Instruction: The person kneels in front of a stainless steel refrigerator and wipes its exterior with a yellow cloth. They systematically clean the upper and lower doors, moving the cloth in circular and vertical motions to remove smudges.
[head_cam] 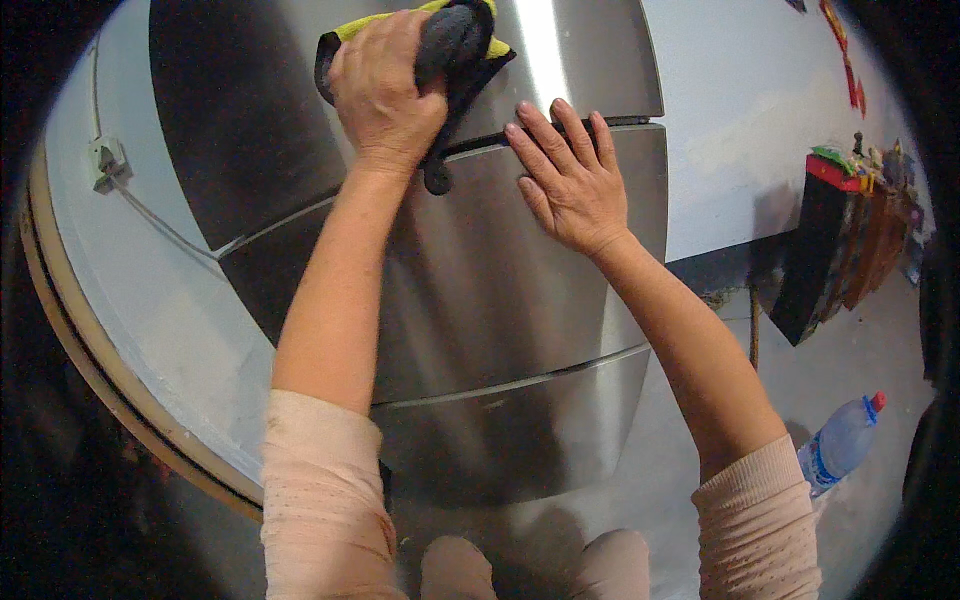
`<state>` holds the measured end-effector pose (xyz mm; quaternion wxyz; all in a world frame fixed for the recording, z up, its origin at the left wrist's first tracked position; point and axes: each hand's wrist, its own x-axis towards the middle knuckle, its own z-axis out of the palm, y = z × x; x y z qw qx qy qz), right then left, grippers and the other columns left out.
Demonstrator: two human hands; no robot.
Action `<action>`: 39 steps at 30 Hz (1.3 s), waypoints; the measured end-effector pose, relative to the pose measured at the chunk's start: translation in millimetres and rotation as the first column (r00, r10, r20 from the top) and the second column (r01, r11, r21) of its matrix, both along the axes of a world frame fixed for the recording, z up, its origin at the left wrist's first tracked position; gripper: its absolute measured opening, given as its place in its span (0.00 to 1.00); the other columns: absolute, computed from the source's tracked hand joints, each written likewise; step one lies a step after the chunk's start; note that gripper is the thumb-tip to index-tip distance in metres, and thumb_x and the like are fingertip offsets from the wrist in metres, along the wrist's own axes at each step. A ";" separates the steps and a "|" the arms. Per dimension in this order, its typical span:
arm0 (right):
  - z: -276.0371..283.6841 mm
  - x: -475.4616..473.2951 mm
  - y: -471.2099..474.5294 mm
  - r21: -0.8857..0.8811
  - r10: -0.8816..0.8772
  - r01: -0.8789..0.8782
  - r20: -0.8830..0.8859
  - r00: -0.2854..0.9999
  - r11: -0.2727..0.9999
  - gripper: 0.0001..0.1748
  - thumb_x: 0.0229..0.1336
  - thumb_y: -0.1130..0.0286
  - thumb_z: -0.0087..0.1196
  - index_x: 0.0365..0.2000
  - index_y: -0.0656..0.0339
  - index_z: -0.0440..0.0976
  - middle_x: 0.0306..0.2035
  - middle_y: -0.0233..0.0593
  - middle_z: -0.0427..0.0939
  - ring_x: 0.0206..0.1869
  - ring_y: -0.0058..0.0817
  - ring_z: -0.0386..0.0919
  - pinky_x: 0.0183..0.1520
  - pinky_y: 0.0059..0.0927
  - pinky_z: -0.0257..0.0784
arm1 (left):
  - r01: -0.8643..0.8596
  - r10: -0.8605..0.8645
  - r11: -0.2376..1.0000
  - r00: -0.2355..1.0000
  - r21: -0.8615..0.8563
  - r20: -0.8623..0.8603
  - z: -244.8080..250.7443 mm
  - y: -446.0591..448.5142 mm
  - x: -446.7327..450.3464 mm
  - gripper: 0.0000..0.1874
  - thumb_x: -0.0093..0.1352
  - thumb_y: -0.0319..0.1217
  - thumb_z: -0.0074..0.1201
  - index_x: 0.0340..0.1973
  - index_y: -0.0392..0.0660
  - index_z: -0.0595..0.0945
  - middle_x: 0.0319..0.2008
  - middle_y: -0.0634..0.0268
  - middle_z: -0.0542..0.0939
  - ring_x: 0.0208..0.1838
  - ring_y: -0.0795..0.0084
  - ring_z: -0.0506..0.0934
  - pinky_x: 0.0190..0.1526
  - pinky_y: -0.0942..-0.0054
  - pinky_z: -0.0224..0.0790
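Note:
Before me stands a refrigerator (pixel 480 300) with a brushed-metal front, divided by dark gaps into upper, middle and lower sections. My left hand (pixel 390 94) grips a bunched yellow and dark grey cloth (pixel 454 49) against the upper section. Part of the cloth hangs down past the gap below. My right hand (pixel 574 176) holds nothing; its fingers are spread over the middle section, with the tips reaching the gap beneath the upper section. Whether its palm presses on the metal cannot be told.
A wall socket (pixel 109 161) with a plugged-in cable is on the left. To the right, a black box-like stand (pixel 814 255) holds mixed items near the white wall (pixel 720 135). A clear plastic bottle with a red cap (pixel 836 442) stands on the floor near my right forearm.

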<state>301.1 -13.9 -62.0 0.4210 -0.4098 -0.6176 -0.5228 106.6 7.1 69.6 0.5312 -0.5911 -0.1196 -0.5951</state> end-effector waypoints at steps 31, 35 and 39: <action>2.1 10.3 -1.0 0.032 0.110 -0.110 0.000 0.994 0.993 0.35 0.54 0.66 0.51 0.65 0.51 0.61 0.72 0.30 0.57 0.74 0.35 0.51 0.75 0.51 0.39 | -0.095 0.037 0.959 0.976 -0.268 -0.215 -127.3 -8.5 -13.0 0.40 0.45 0.29 0.65 0.57 0.58 0.75 0.61 0.66 0.73 0.66 0.64 0.69 0.68 0.61 0.50; 21.7 11.0 -15.5 0.013 0.443 -0.444 -0.058 0.894 0.896 0.31 0.56 0.71 0.51 0.62 0.53 0.65 0.67 0.35 0.65 0.70 0.40 0.60 0.74 0.53 0.44 | -0.154 0.099 0.951 0.973 -0.266 -0.208 -129.2 -11.7 -20.4 0.41 0.44 0.30 0.66 0.57 0.58 0.73 0.62 0.66 0.72 0.66 0.64 0.68 0.68 0.60 0.49; 59.3 -44.0 -40.7 0.078 0.570 -0.588 0.170 0.804 0.805 0.27 0.63 0.59 0.49 0.62 0.52 0.67 0.65 0.42 0.67 0.68 0.43 0.63 0.72 0.50 0.48 | -0.134 0.073 0.954 0.971 -0.270 -0.227 -134.7 3.2 -23.4 0.38 0.52 0.36 0.63 0.60 0.55 0.72 0.62 0.62 0.72 0.68 0.59 0.66 0.70 0.57 0.46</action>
